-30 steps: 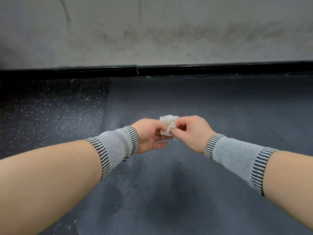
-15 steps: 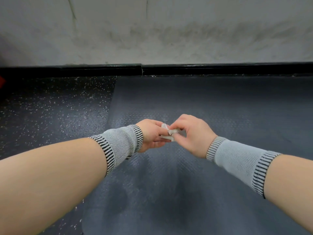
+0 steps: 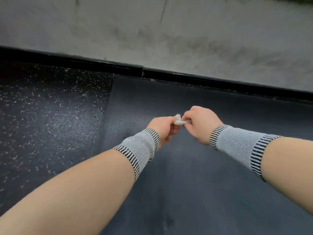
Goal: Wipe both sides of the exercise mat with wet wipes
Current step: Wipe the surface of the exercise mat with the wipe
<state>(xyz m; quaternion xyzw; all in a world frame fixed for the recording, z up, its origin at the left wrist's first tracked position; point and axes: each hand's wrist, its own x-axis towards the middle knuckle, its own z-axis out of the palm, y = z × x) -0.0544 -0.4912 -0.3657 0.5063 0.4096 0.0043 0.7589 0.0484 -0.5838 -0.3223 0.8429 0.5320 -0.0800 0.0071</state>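
Note:
A dark grey textured exercise mat point(image 3: 194, 175) lies flat on the floor and fills the lower right of the view. Its far edge runs along the wall's black skirting. Above the mat, both hands meet around a small crumpled white wet wipe point(image 3: 179, 120). My left hand point(image 3: 165, 128) grips one end of the wipe with curled fingers. My right hand point(image 3: 200, 123) pinches the other end. Most of the wipe is hidden inside the two hands. Grey knitted wrist sleeves with black stripes cover both wrists.
Black rubber flooring point(image 3: 47, 119) with white speckles lies left of the mat. A black skirting strip point(image 3: 203, 79) runs along the foot of a stained grey wall point(image 3: 169, 36) just beyond the mat's far edge.
The wipe has been bunched smaller between the two hands. The camera has tilted, so the wall line now slopes down to the right and the hands sit right of centre.

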